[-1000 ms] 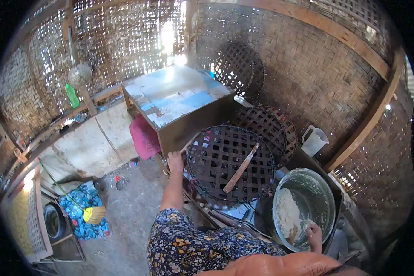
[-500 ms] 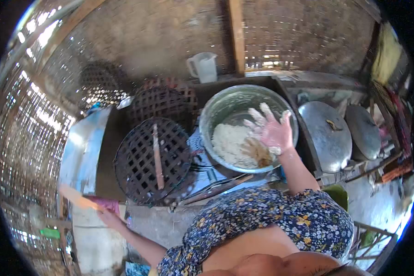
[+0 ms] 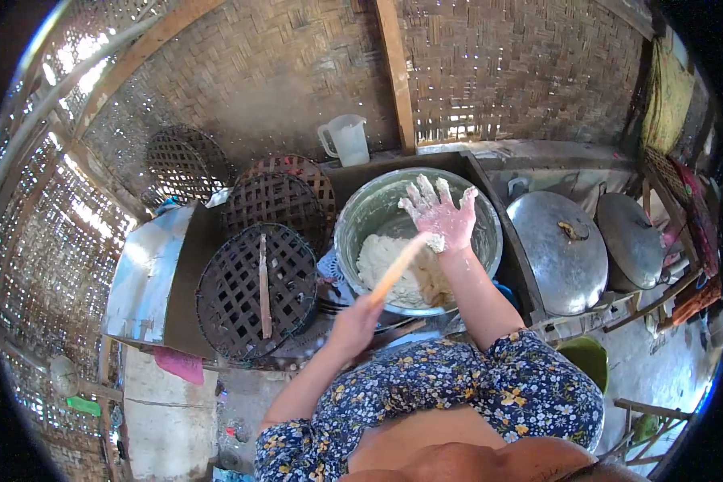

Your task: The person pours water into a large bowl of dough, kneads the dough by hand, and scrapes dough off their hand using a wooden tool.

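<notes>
The stick (image 3: 400,270) slants diagonally, tip toward the right hand (image 3: 445,220).

One head-worn camera faces forward and steeply down over the wearer's floral garment (image 3: 426,373). Basin (image 3: 369,210) at close range near centre; woven wall (image 3: 522,64) farther off along the top. Field wide, round-edged.

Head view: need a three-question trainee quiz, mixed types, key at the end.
1. Multiple choice: what does the left hand hold?
A) a jug
B) a pale stick
C) a basket
2. True or false: the right hand is clean.
3. Fill in: the dough lies inside the large round ____.

Key:
1. B
2. False; dough coats its fingers.
3. Pot
</notes>
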A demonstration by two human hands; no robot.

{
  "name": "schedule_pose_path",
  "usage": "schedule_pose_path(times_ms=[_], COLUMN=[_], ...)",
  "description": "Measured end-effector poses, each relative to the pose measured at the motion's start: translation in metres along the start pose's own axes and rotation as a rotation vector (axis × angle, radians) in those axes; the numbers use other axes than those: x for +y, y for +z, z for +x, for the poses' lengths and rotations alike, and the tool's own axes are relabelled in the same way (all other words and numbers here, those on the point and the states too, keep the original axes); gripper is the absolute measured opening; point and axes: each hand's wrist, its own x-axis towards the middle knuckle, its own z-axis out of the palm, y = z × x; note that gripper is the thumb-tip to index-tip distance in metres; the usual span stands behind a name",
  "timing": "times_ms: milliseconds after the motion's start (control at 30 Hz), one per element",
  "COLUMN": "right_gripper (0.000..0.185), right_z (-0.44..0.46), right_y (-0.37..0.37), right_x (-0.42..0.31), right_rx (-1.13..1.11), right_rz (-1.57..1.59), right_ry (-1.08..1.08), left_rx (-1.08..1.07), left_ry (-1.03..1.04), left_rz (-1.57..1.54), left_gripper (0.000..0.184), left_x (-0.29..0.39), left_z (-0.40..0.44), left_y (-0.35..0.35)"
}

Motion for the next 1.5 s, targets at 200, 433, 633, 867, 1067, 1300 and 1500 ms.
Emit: schedule_pose_path(times_ms=[200,433,633,867,1067,1300,1500], right_gripper=[0.076,0.068,0.073,0.061,0.064,0.068,0.075], right_z=[0.001,0.000,-0.010,-0.022,-0.027,-0.035,-0.031], right_y=[-0.007,-0.010,0.001,0.019,0.019,0.030,0.020], right_x=[0.007,0.012,0.018,0.019,0.012,0.005,-0.010], right_rx=[0.073,0.146,0.047,-0.003,-0.143,-0.038,-0.082], right_rz=[-0.044,-0.023,0.042,0.104,0.089,0.165,0.345], right_ry=[-0.044,-0.029,0.044,0.122,0.174,0.157,0.126], left_rx=[-0.119,-0.082,0.073,0.136,0.167,0.292,0.222], left_ry=[0.050,0.049,0.156,0.266,0.173,0.058,0.284], left_rz=[-0.121,0.110,0.237,0.278,0.324,0.360,0.417], left_gripper=[0.023,0.018,0.013,0.019,0.019,0.013,0.014], left_x=[0.001,0.004,-0.003,-0.012,-0.024,-0.024,-0.020], left_z=[0.009,0.014,0.016,0.021,0.036,0.051,0.039], left_y=[0.016,0.026,0.033,0.033,0.027,0.014,0.019])
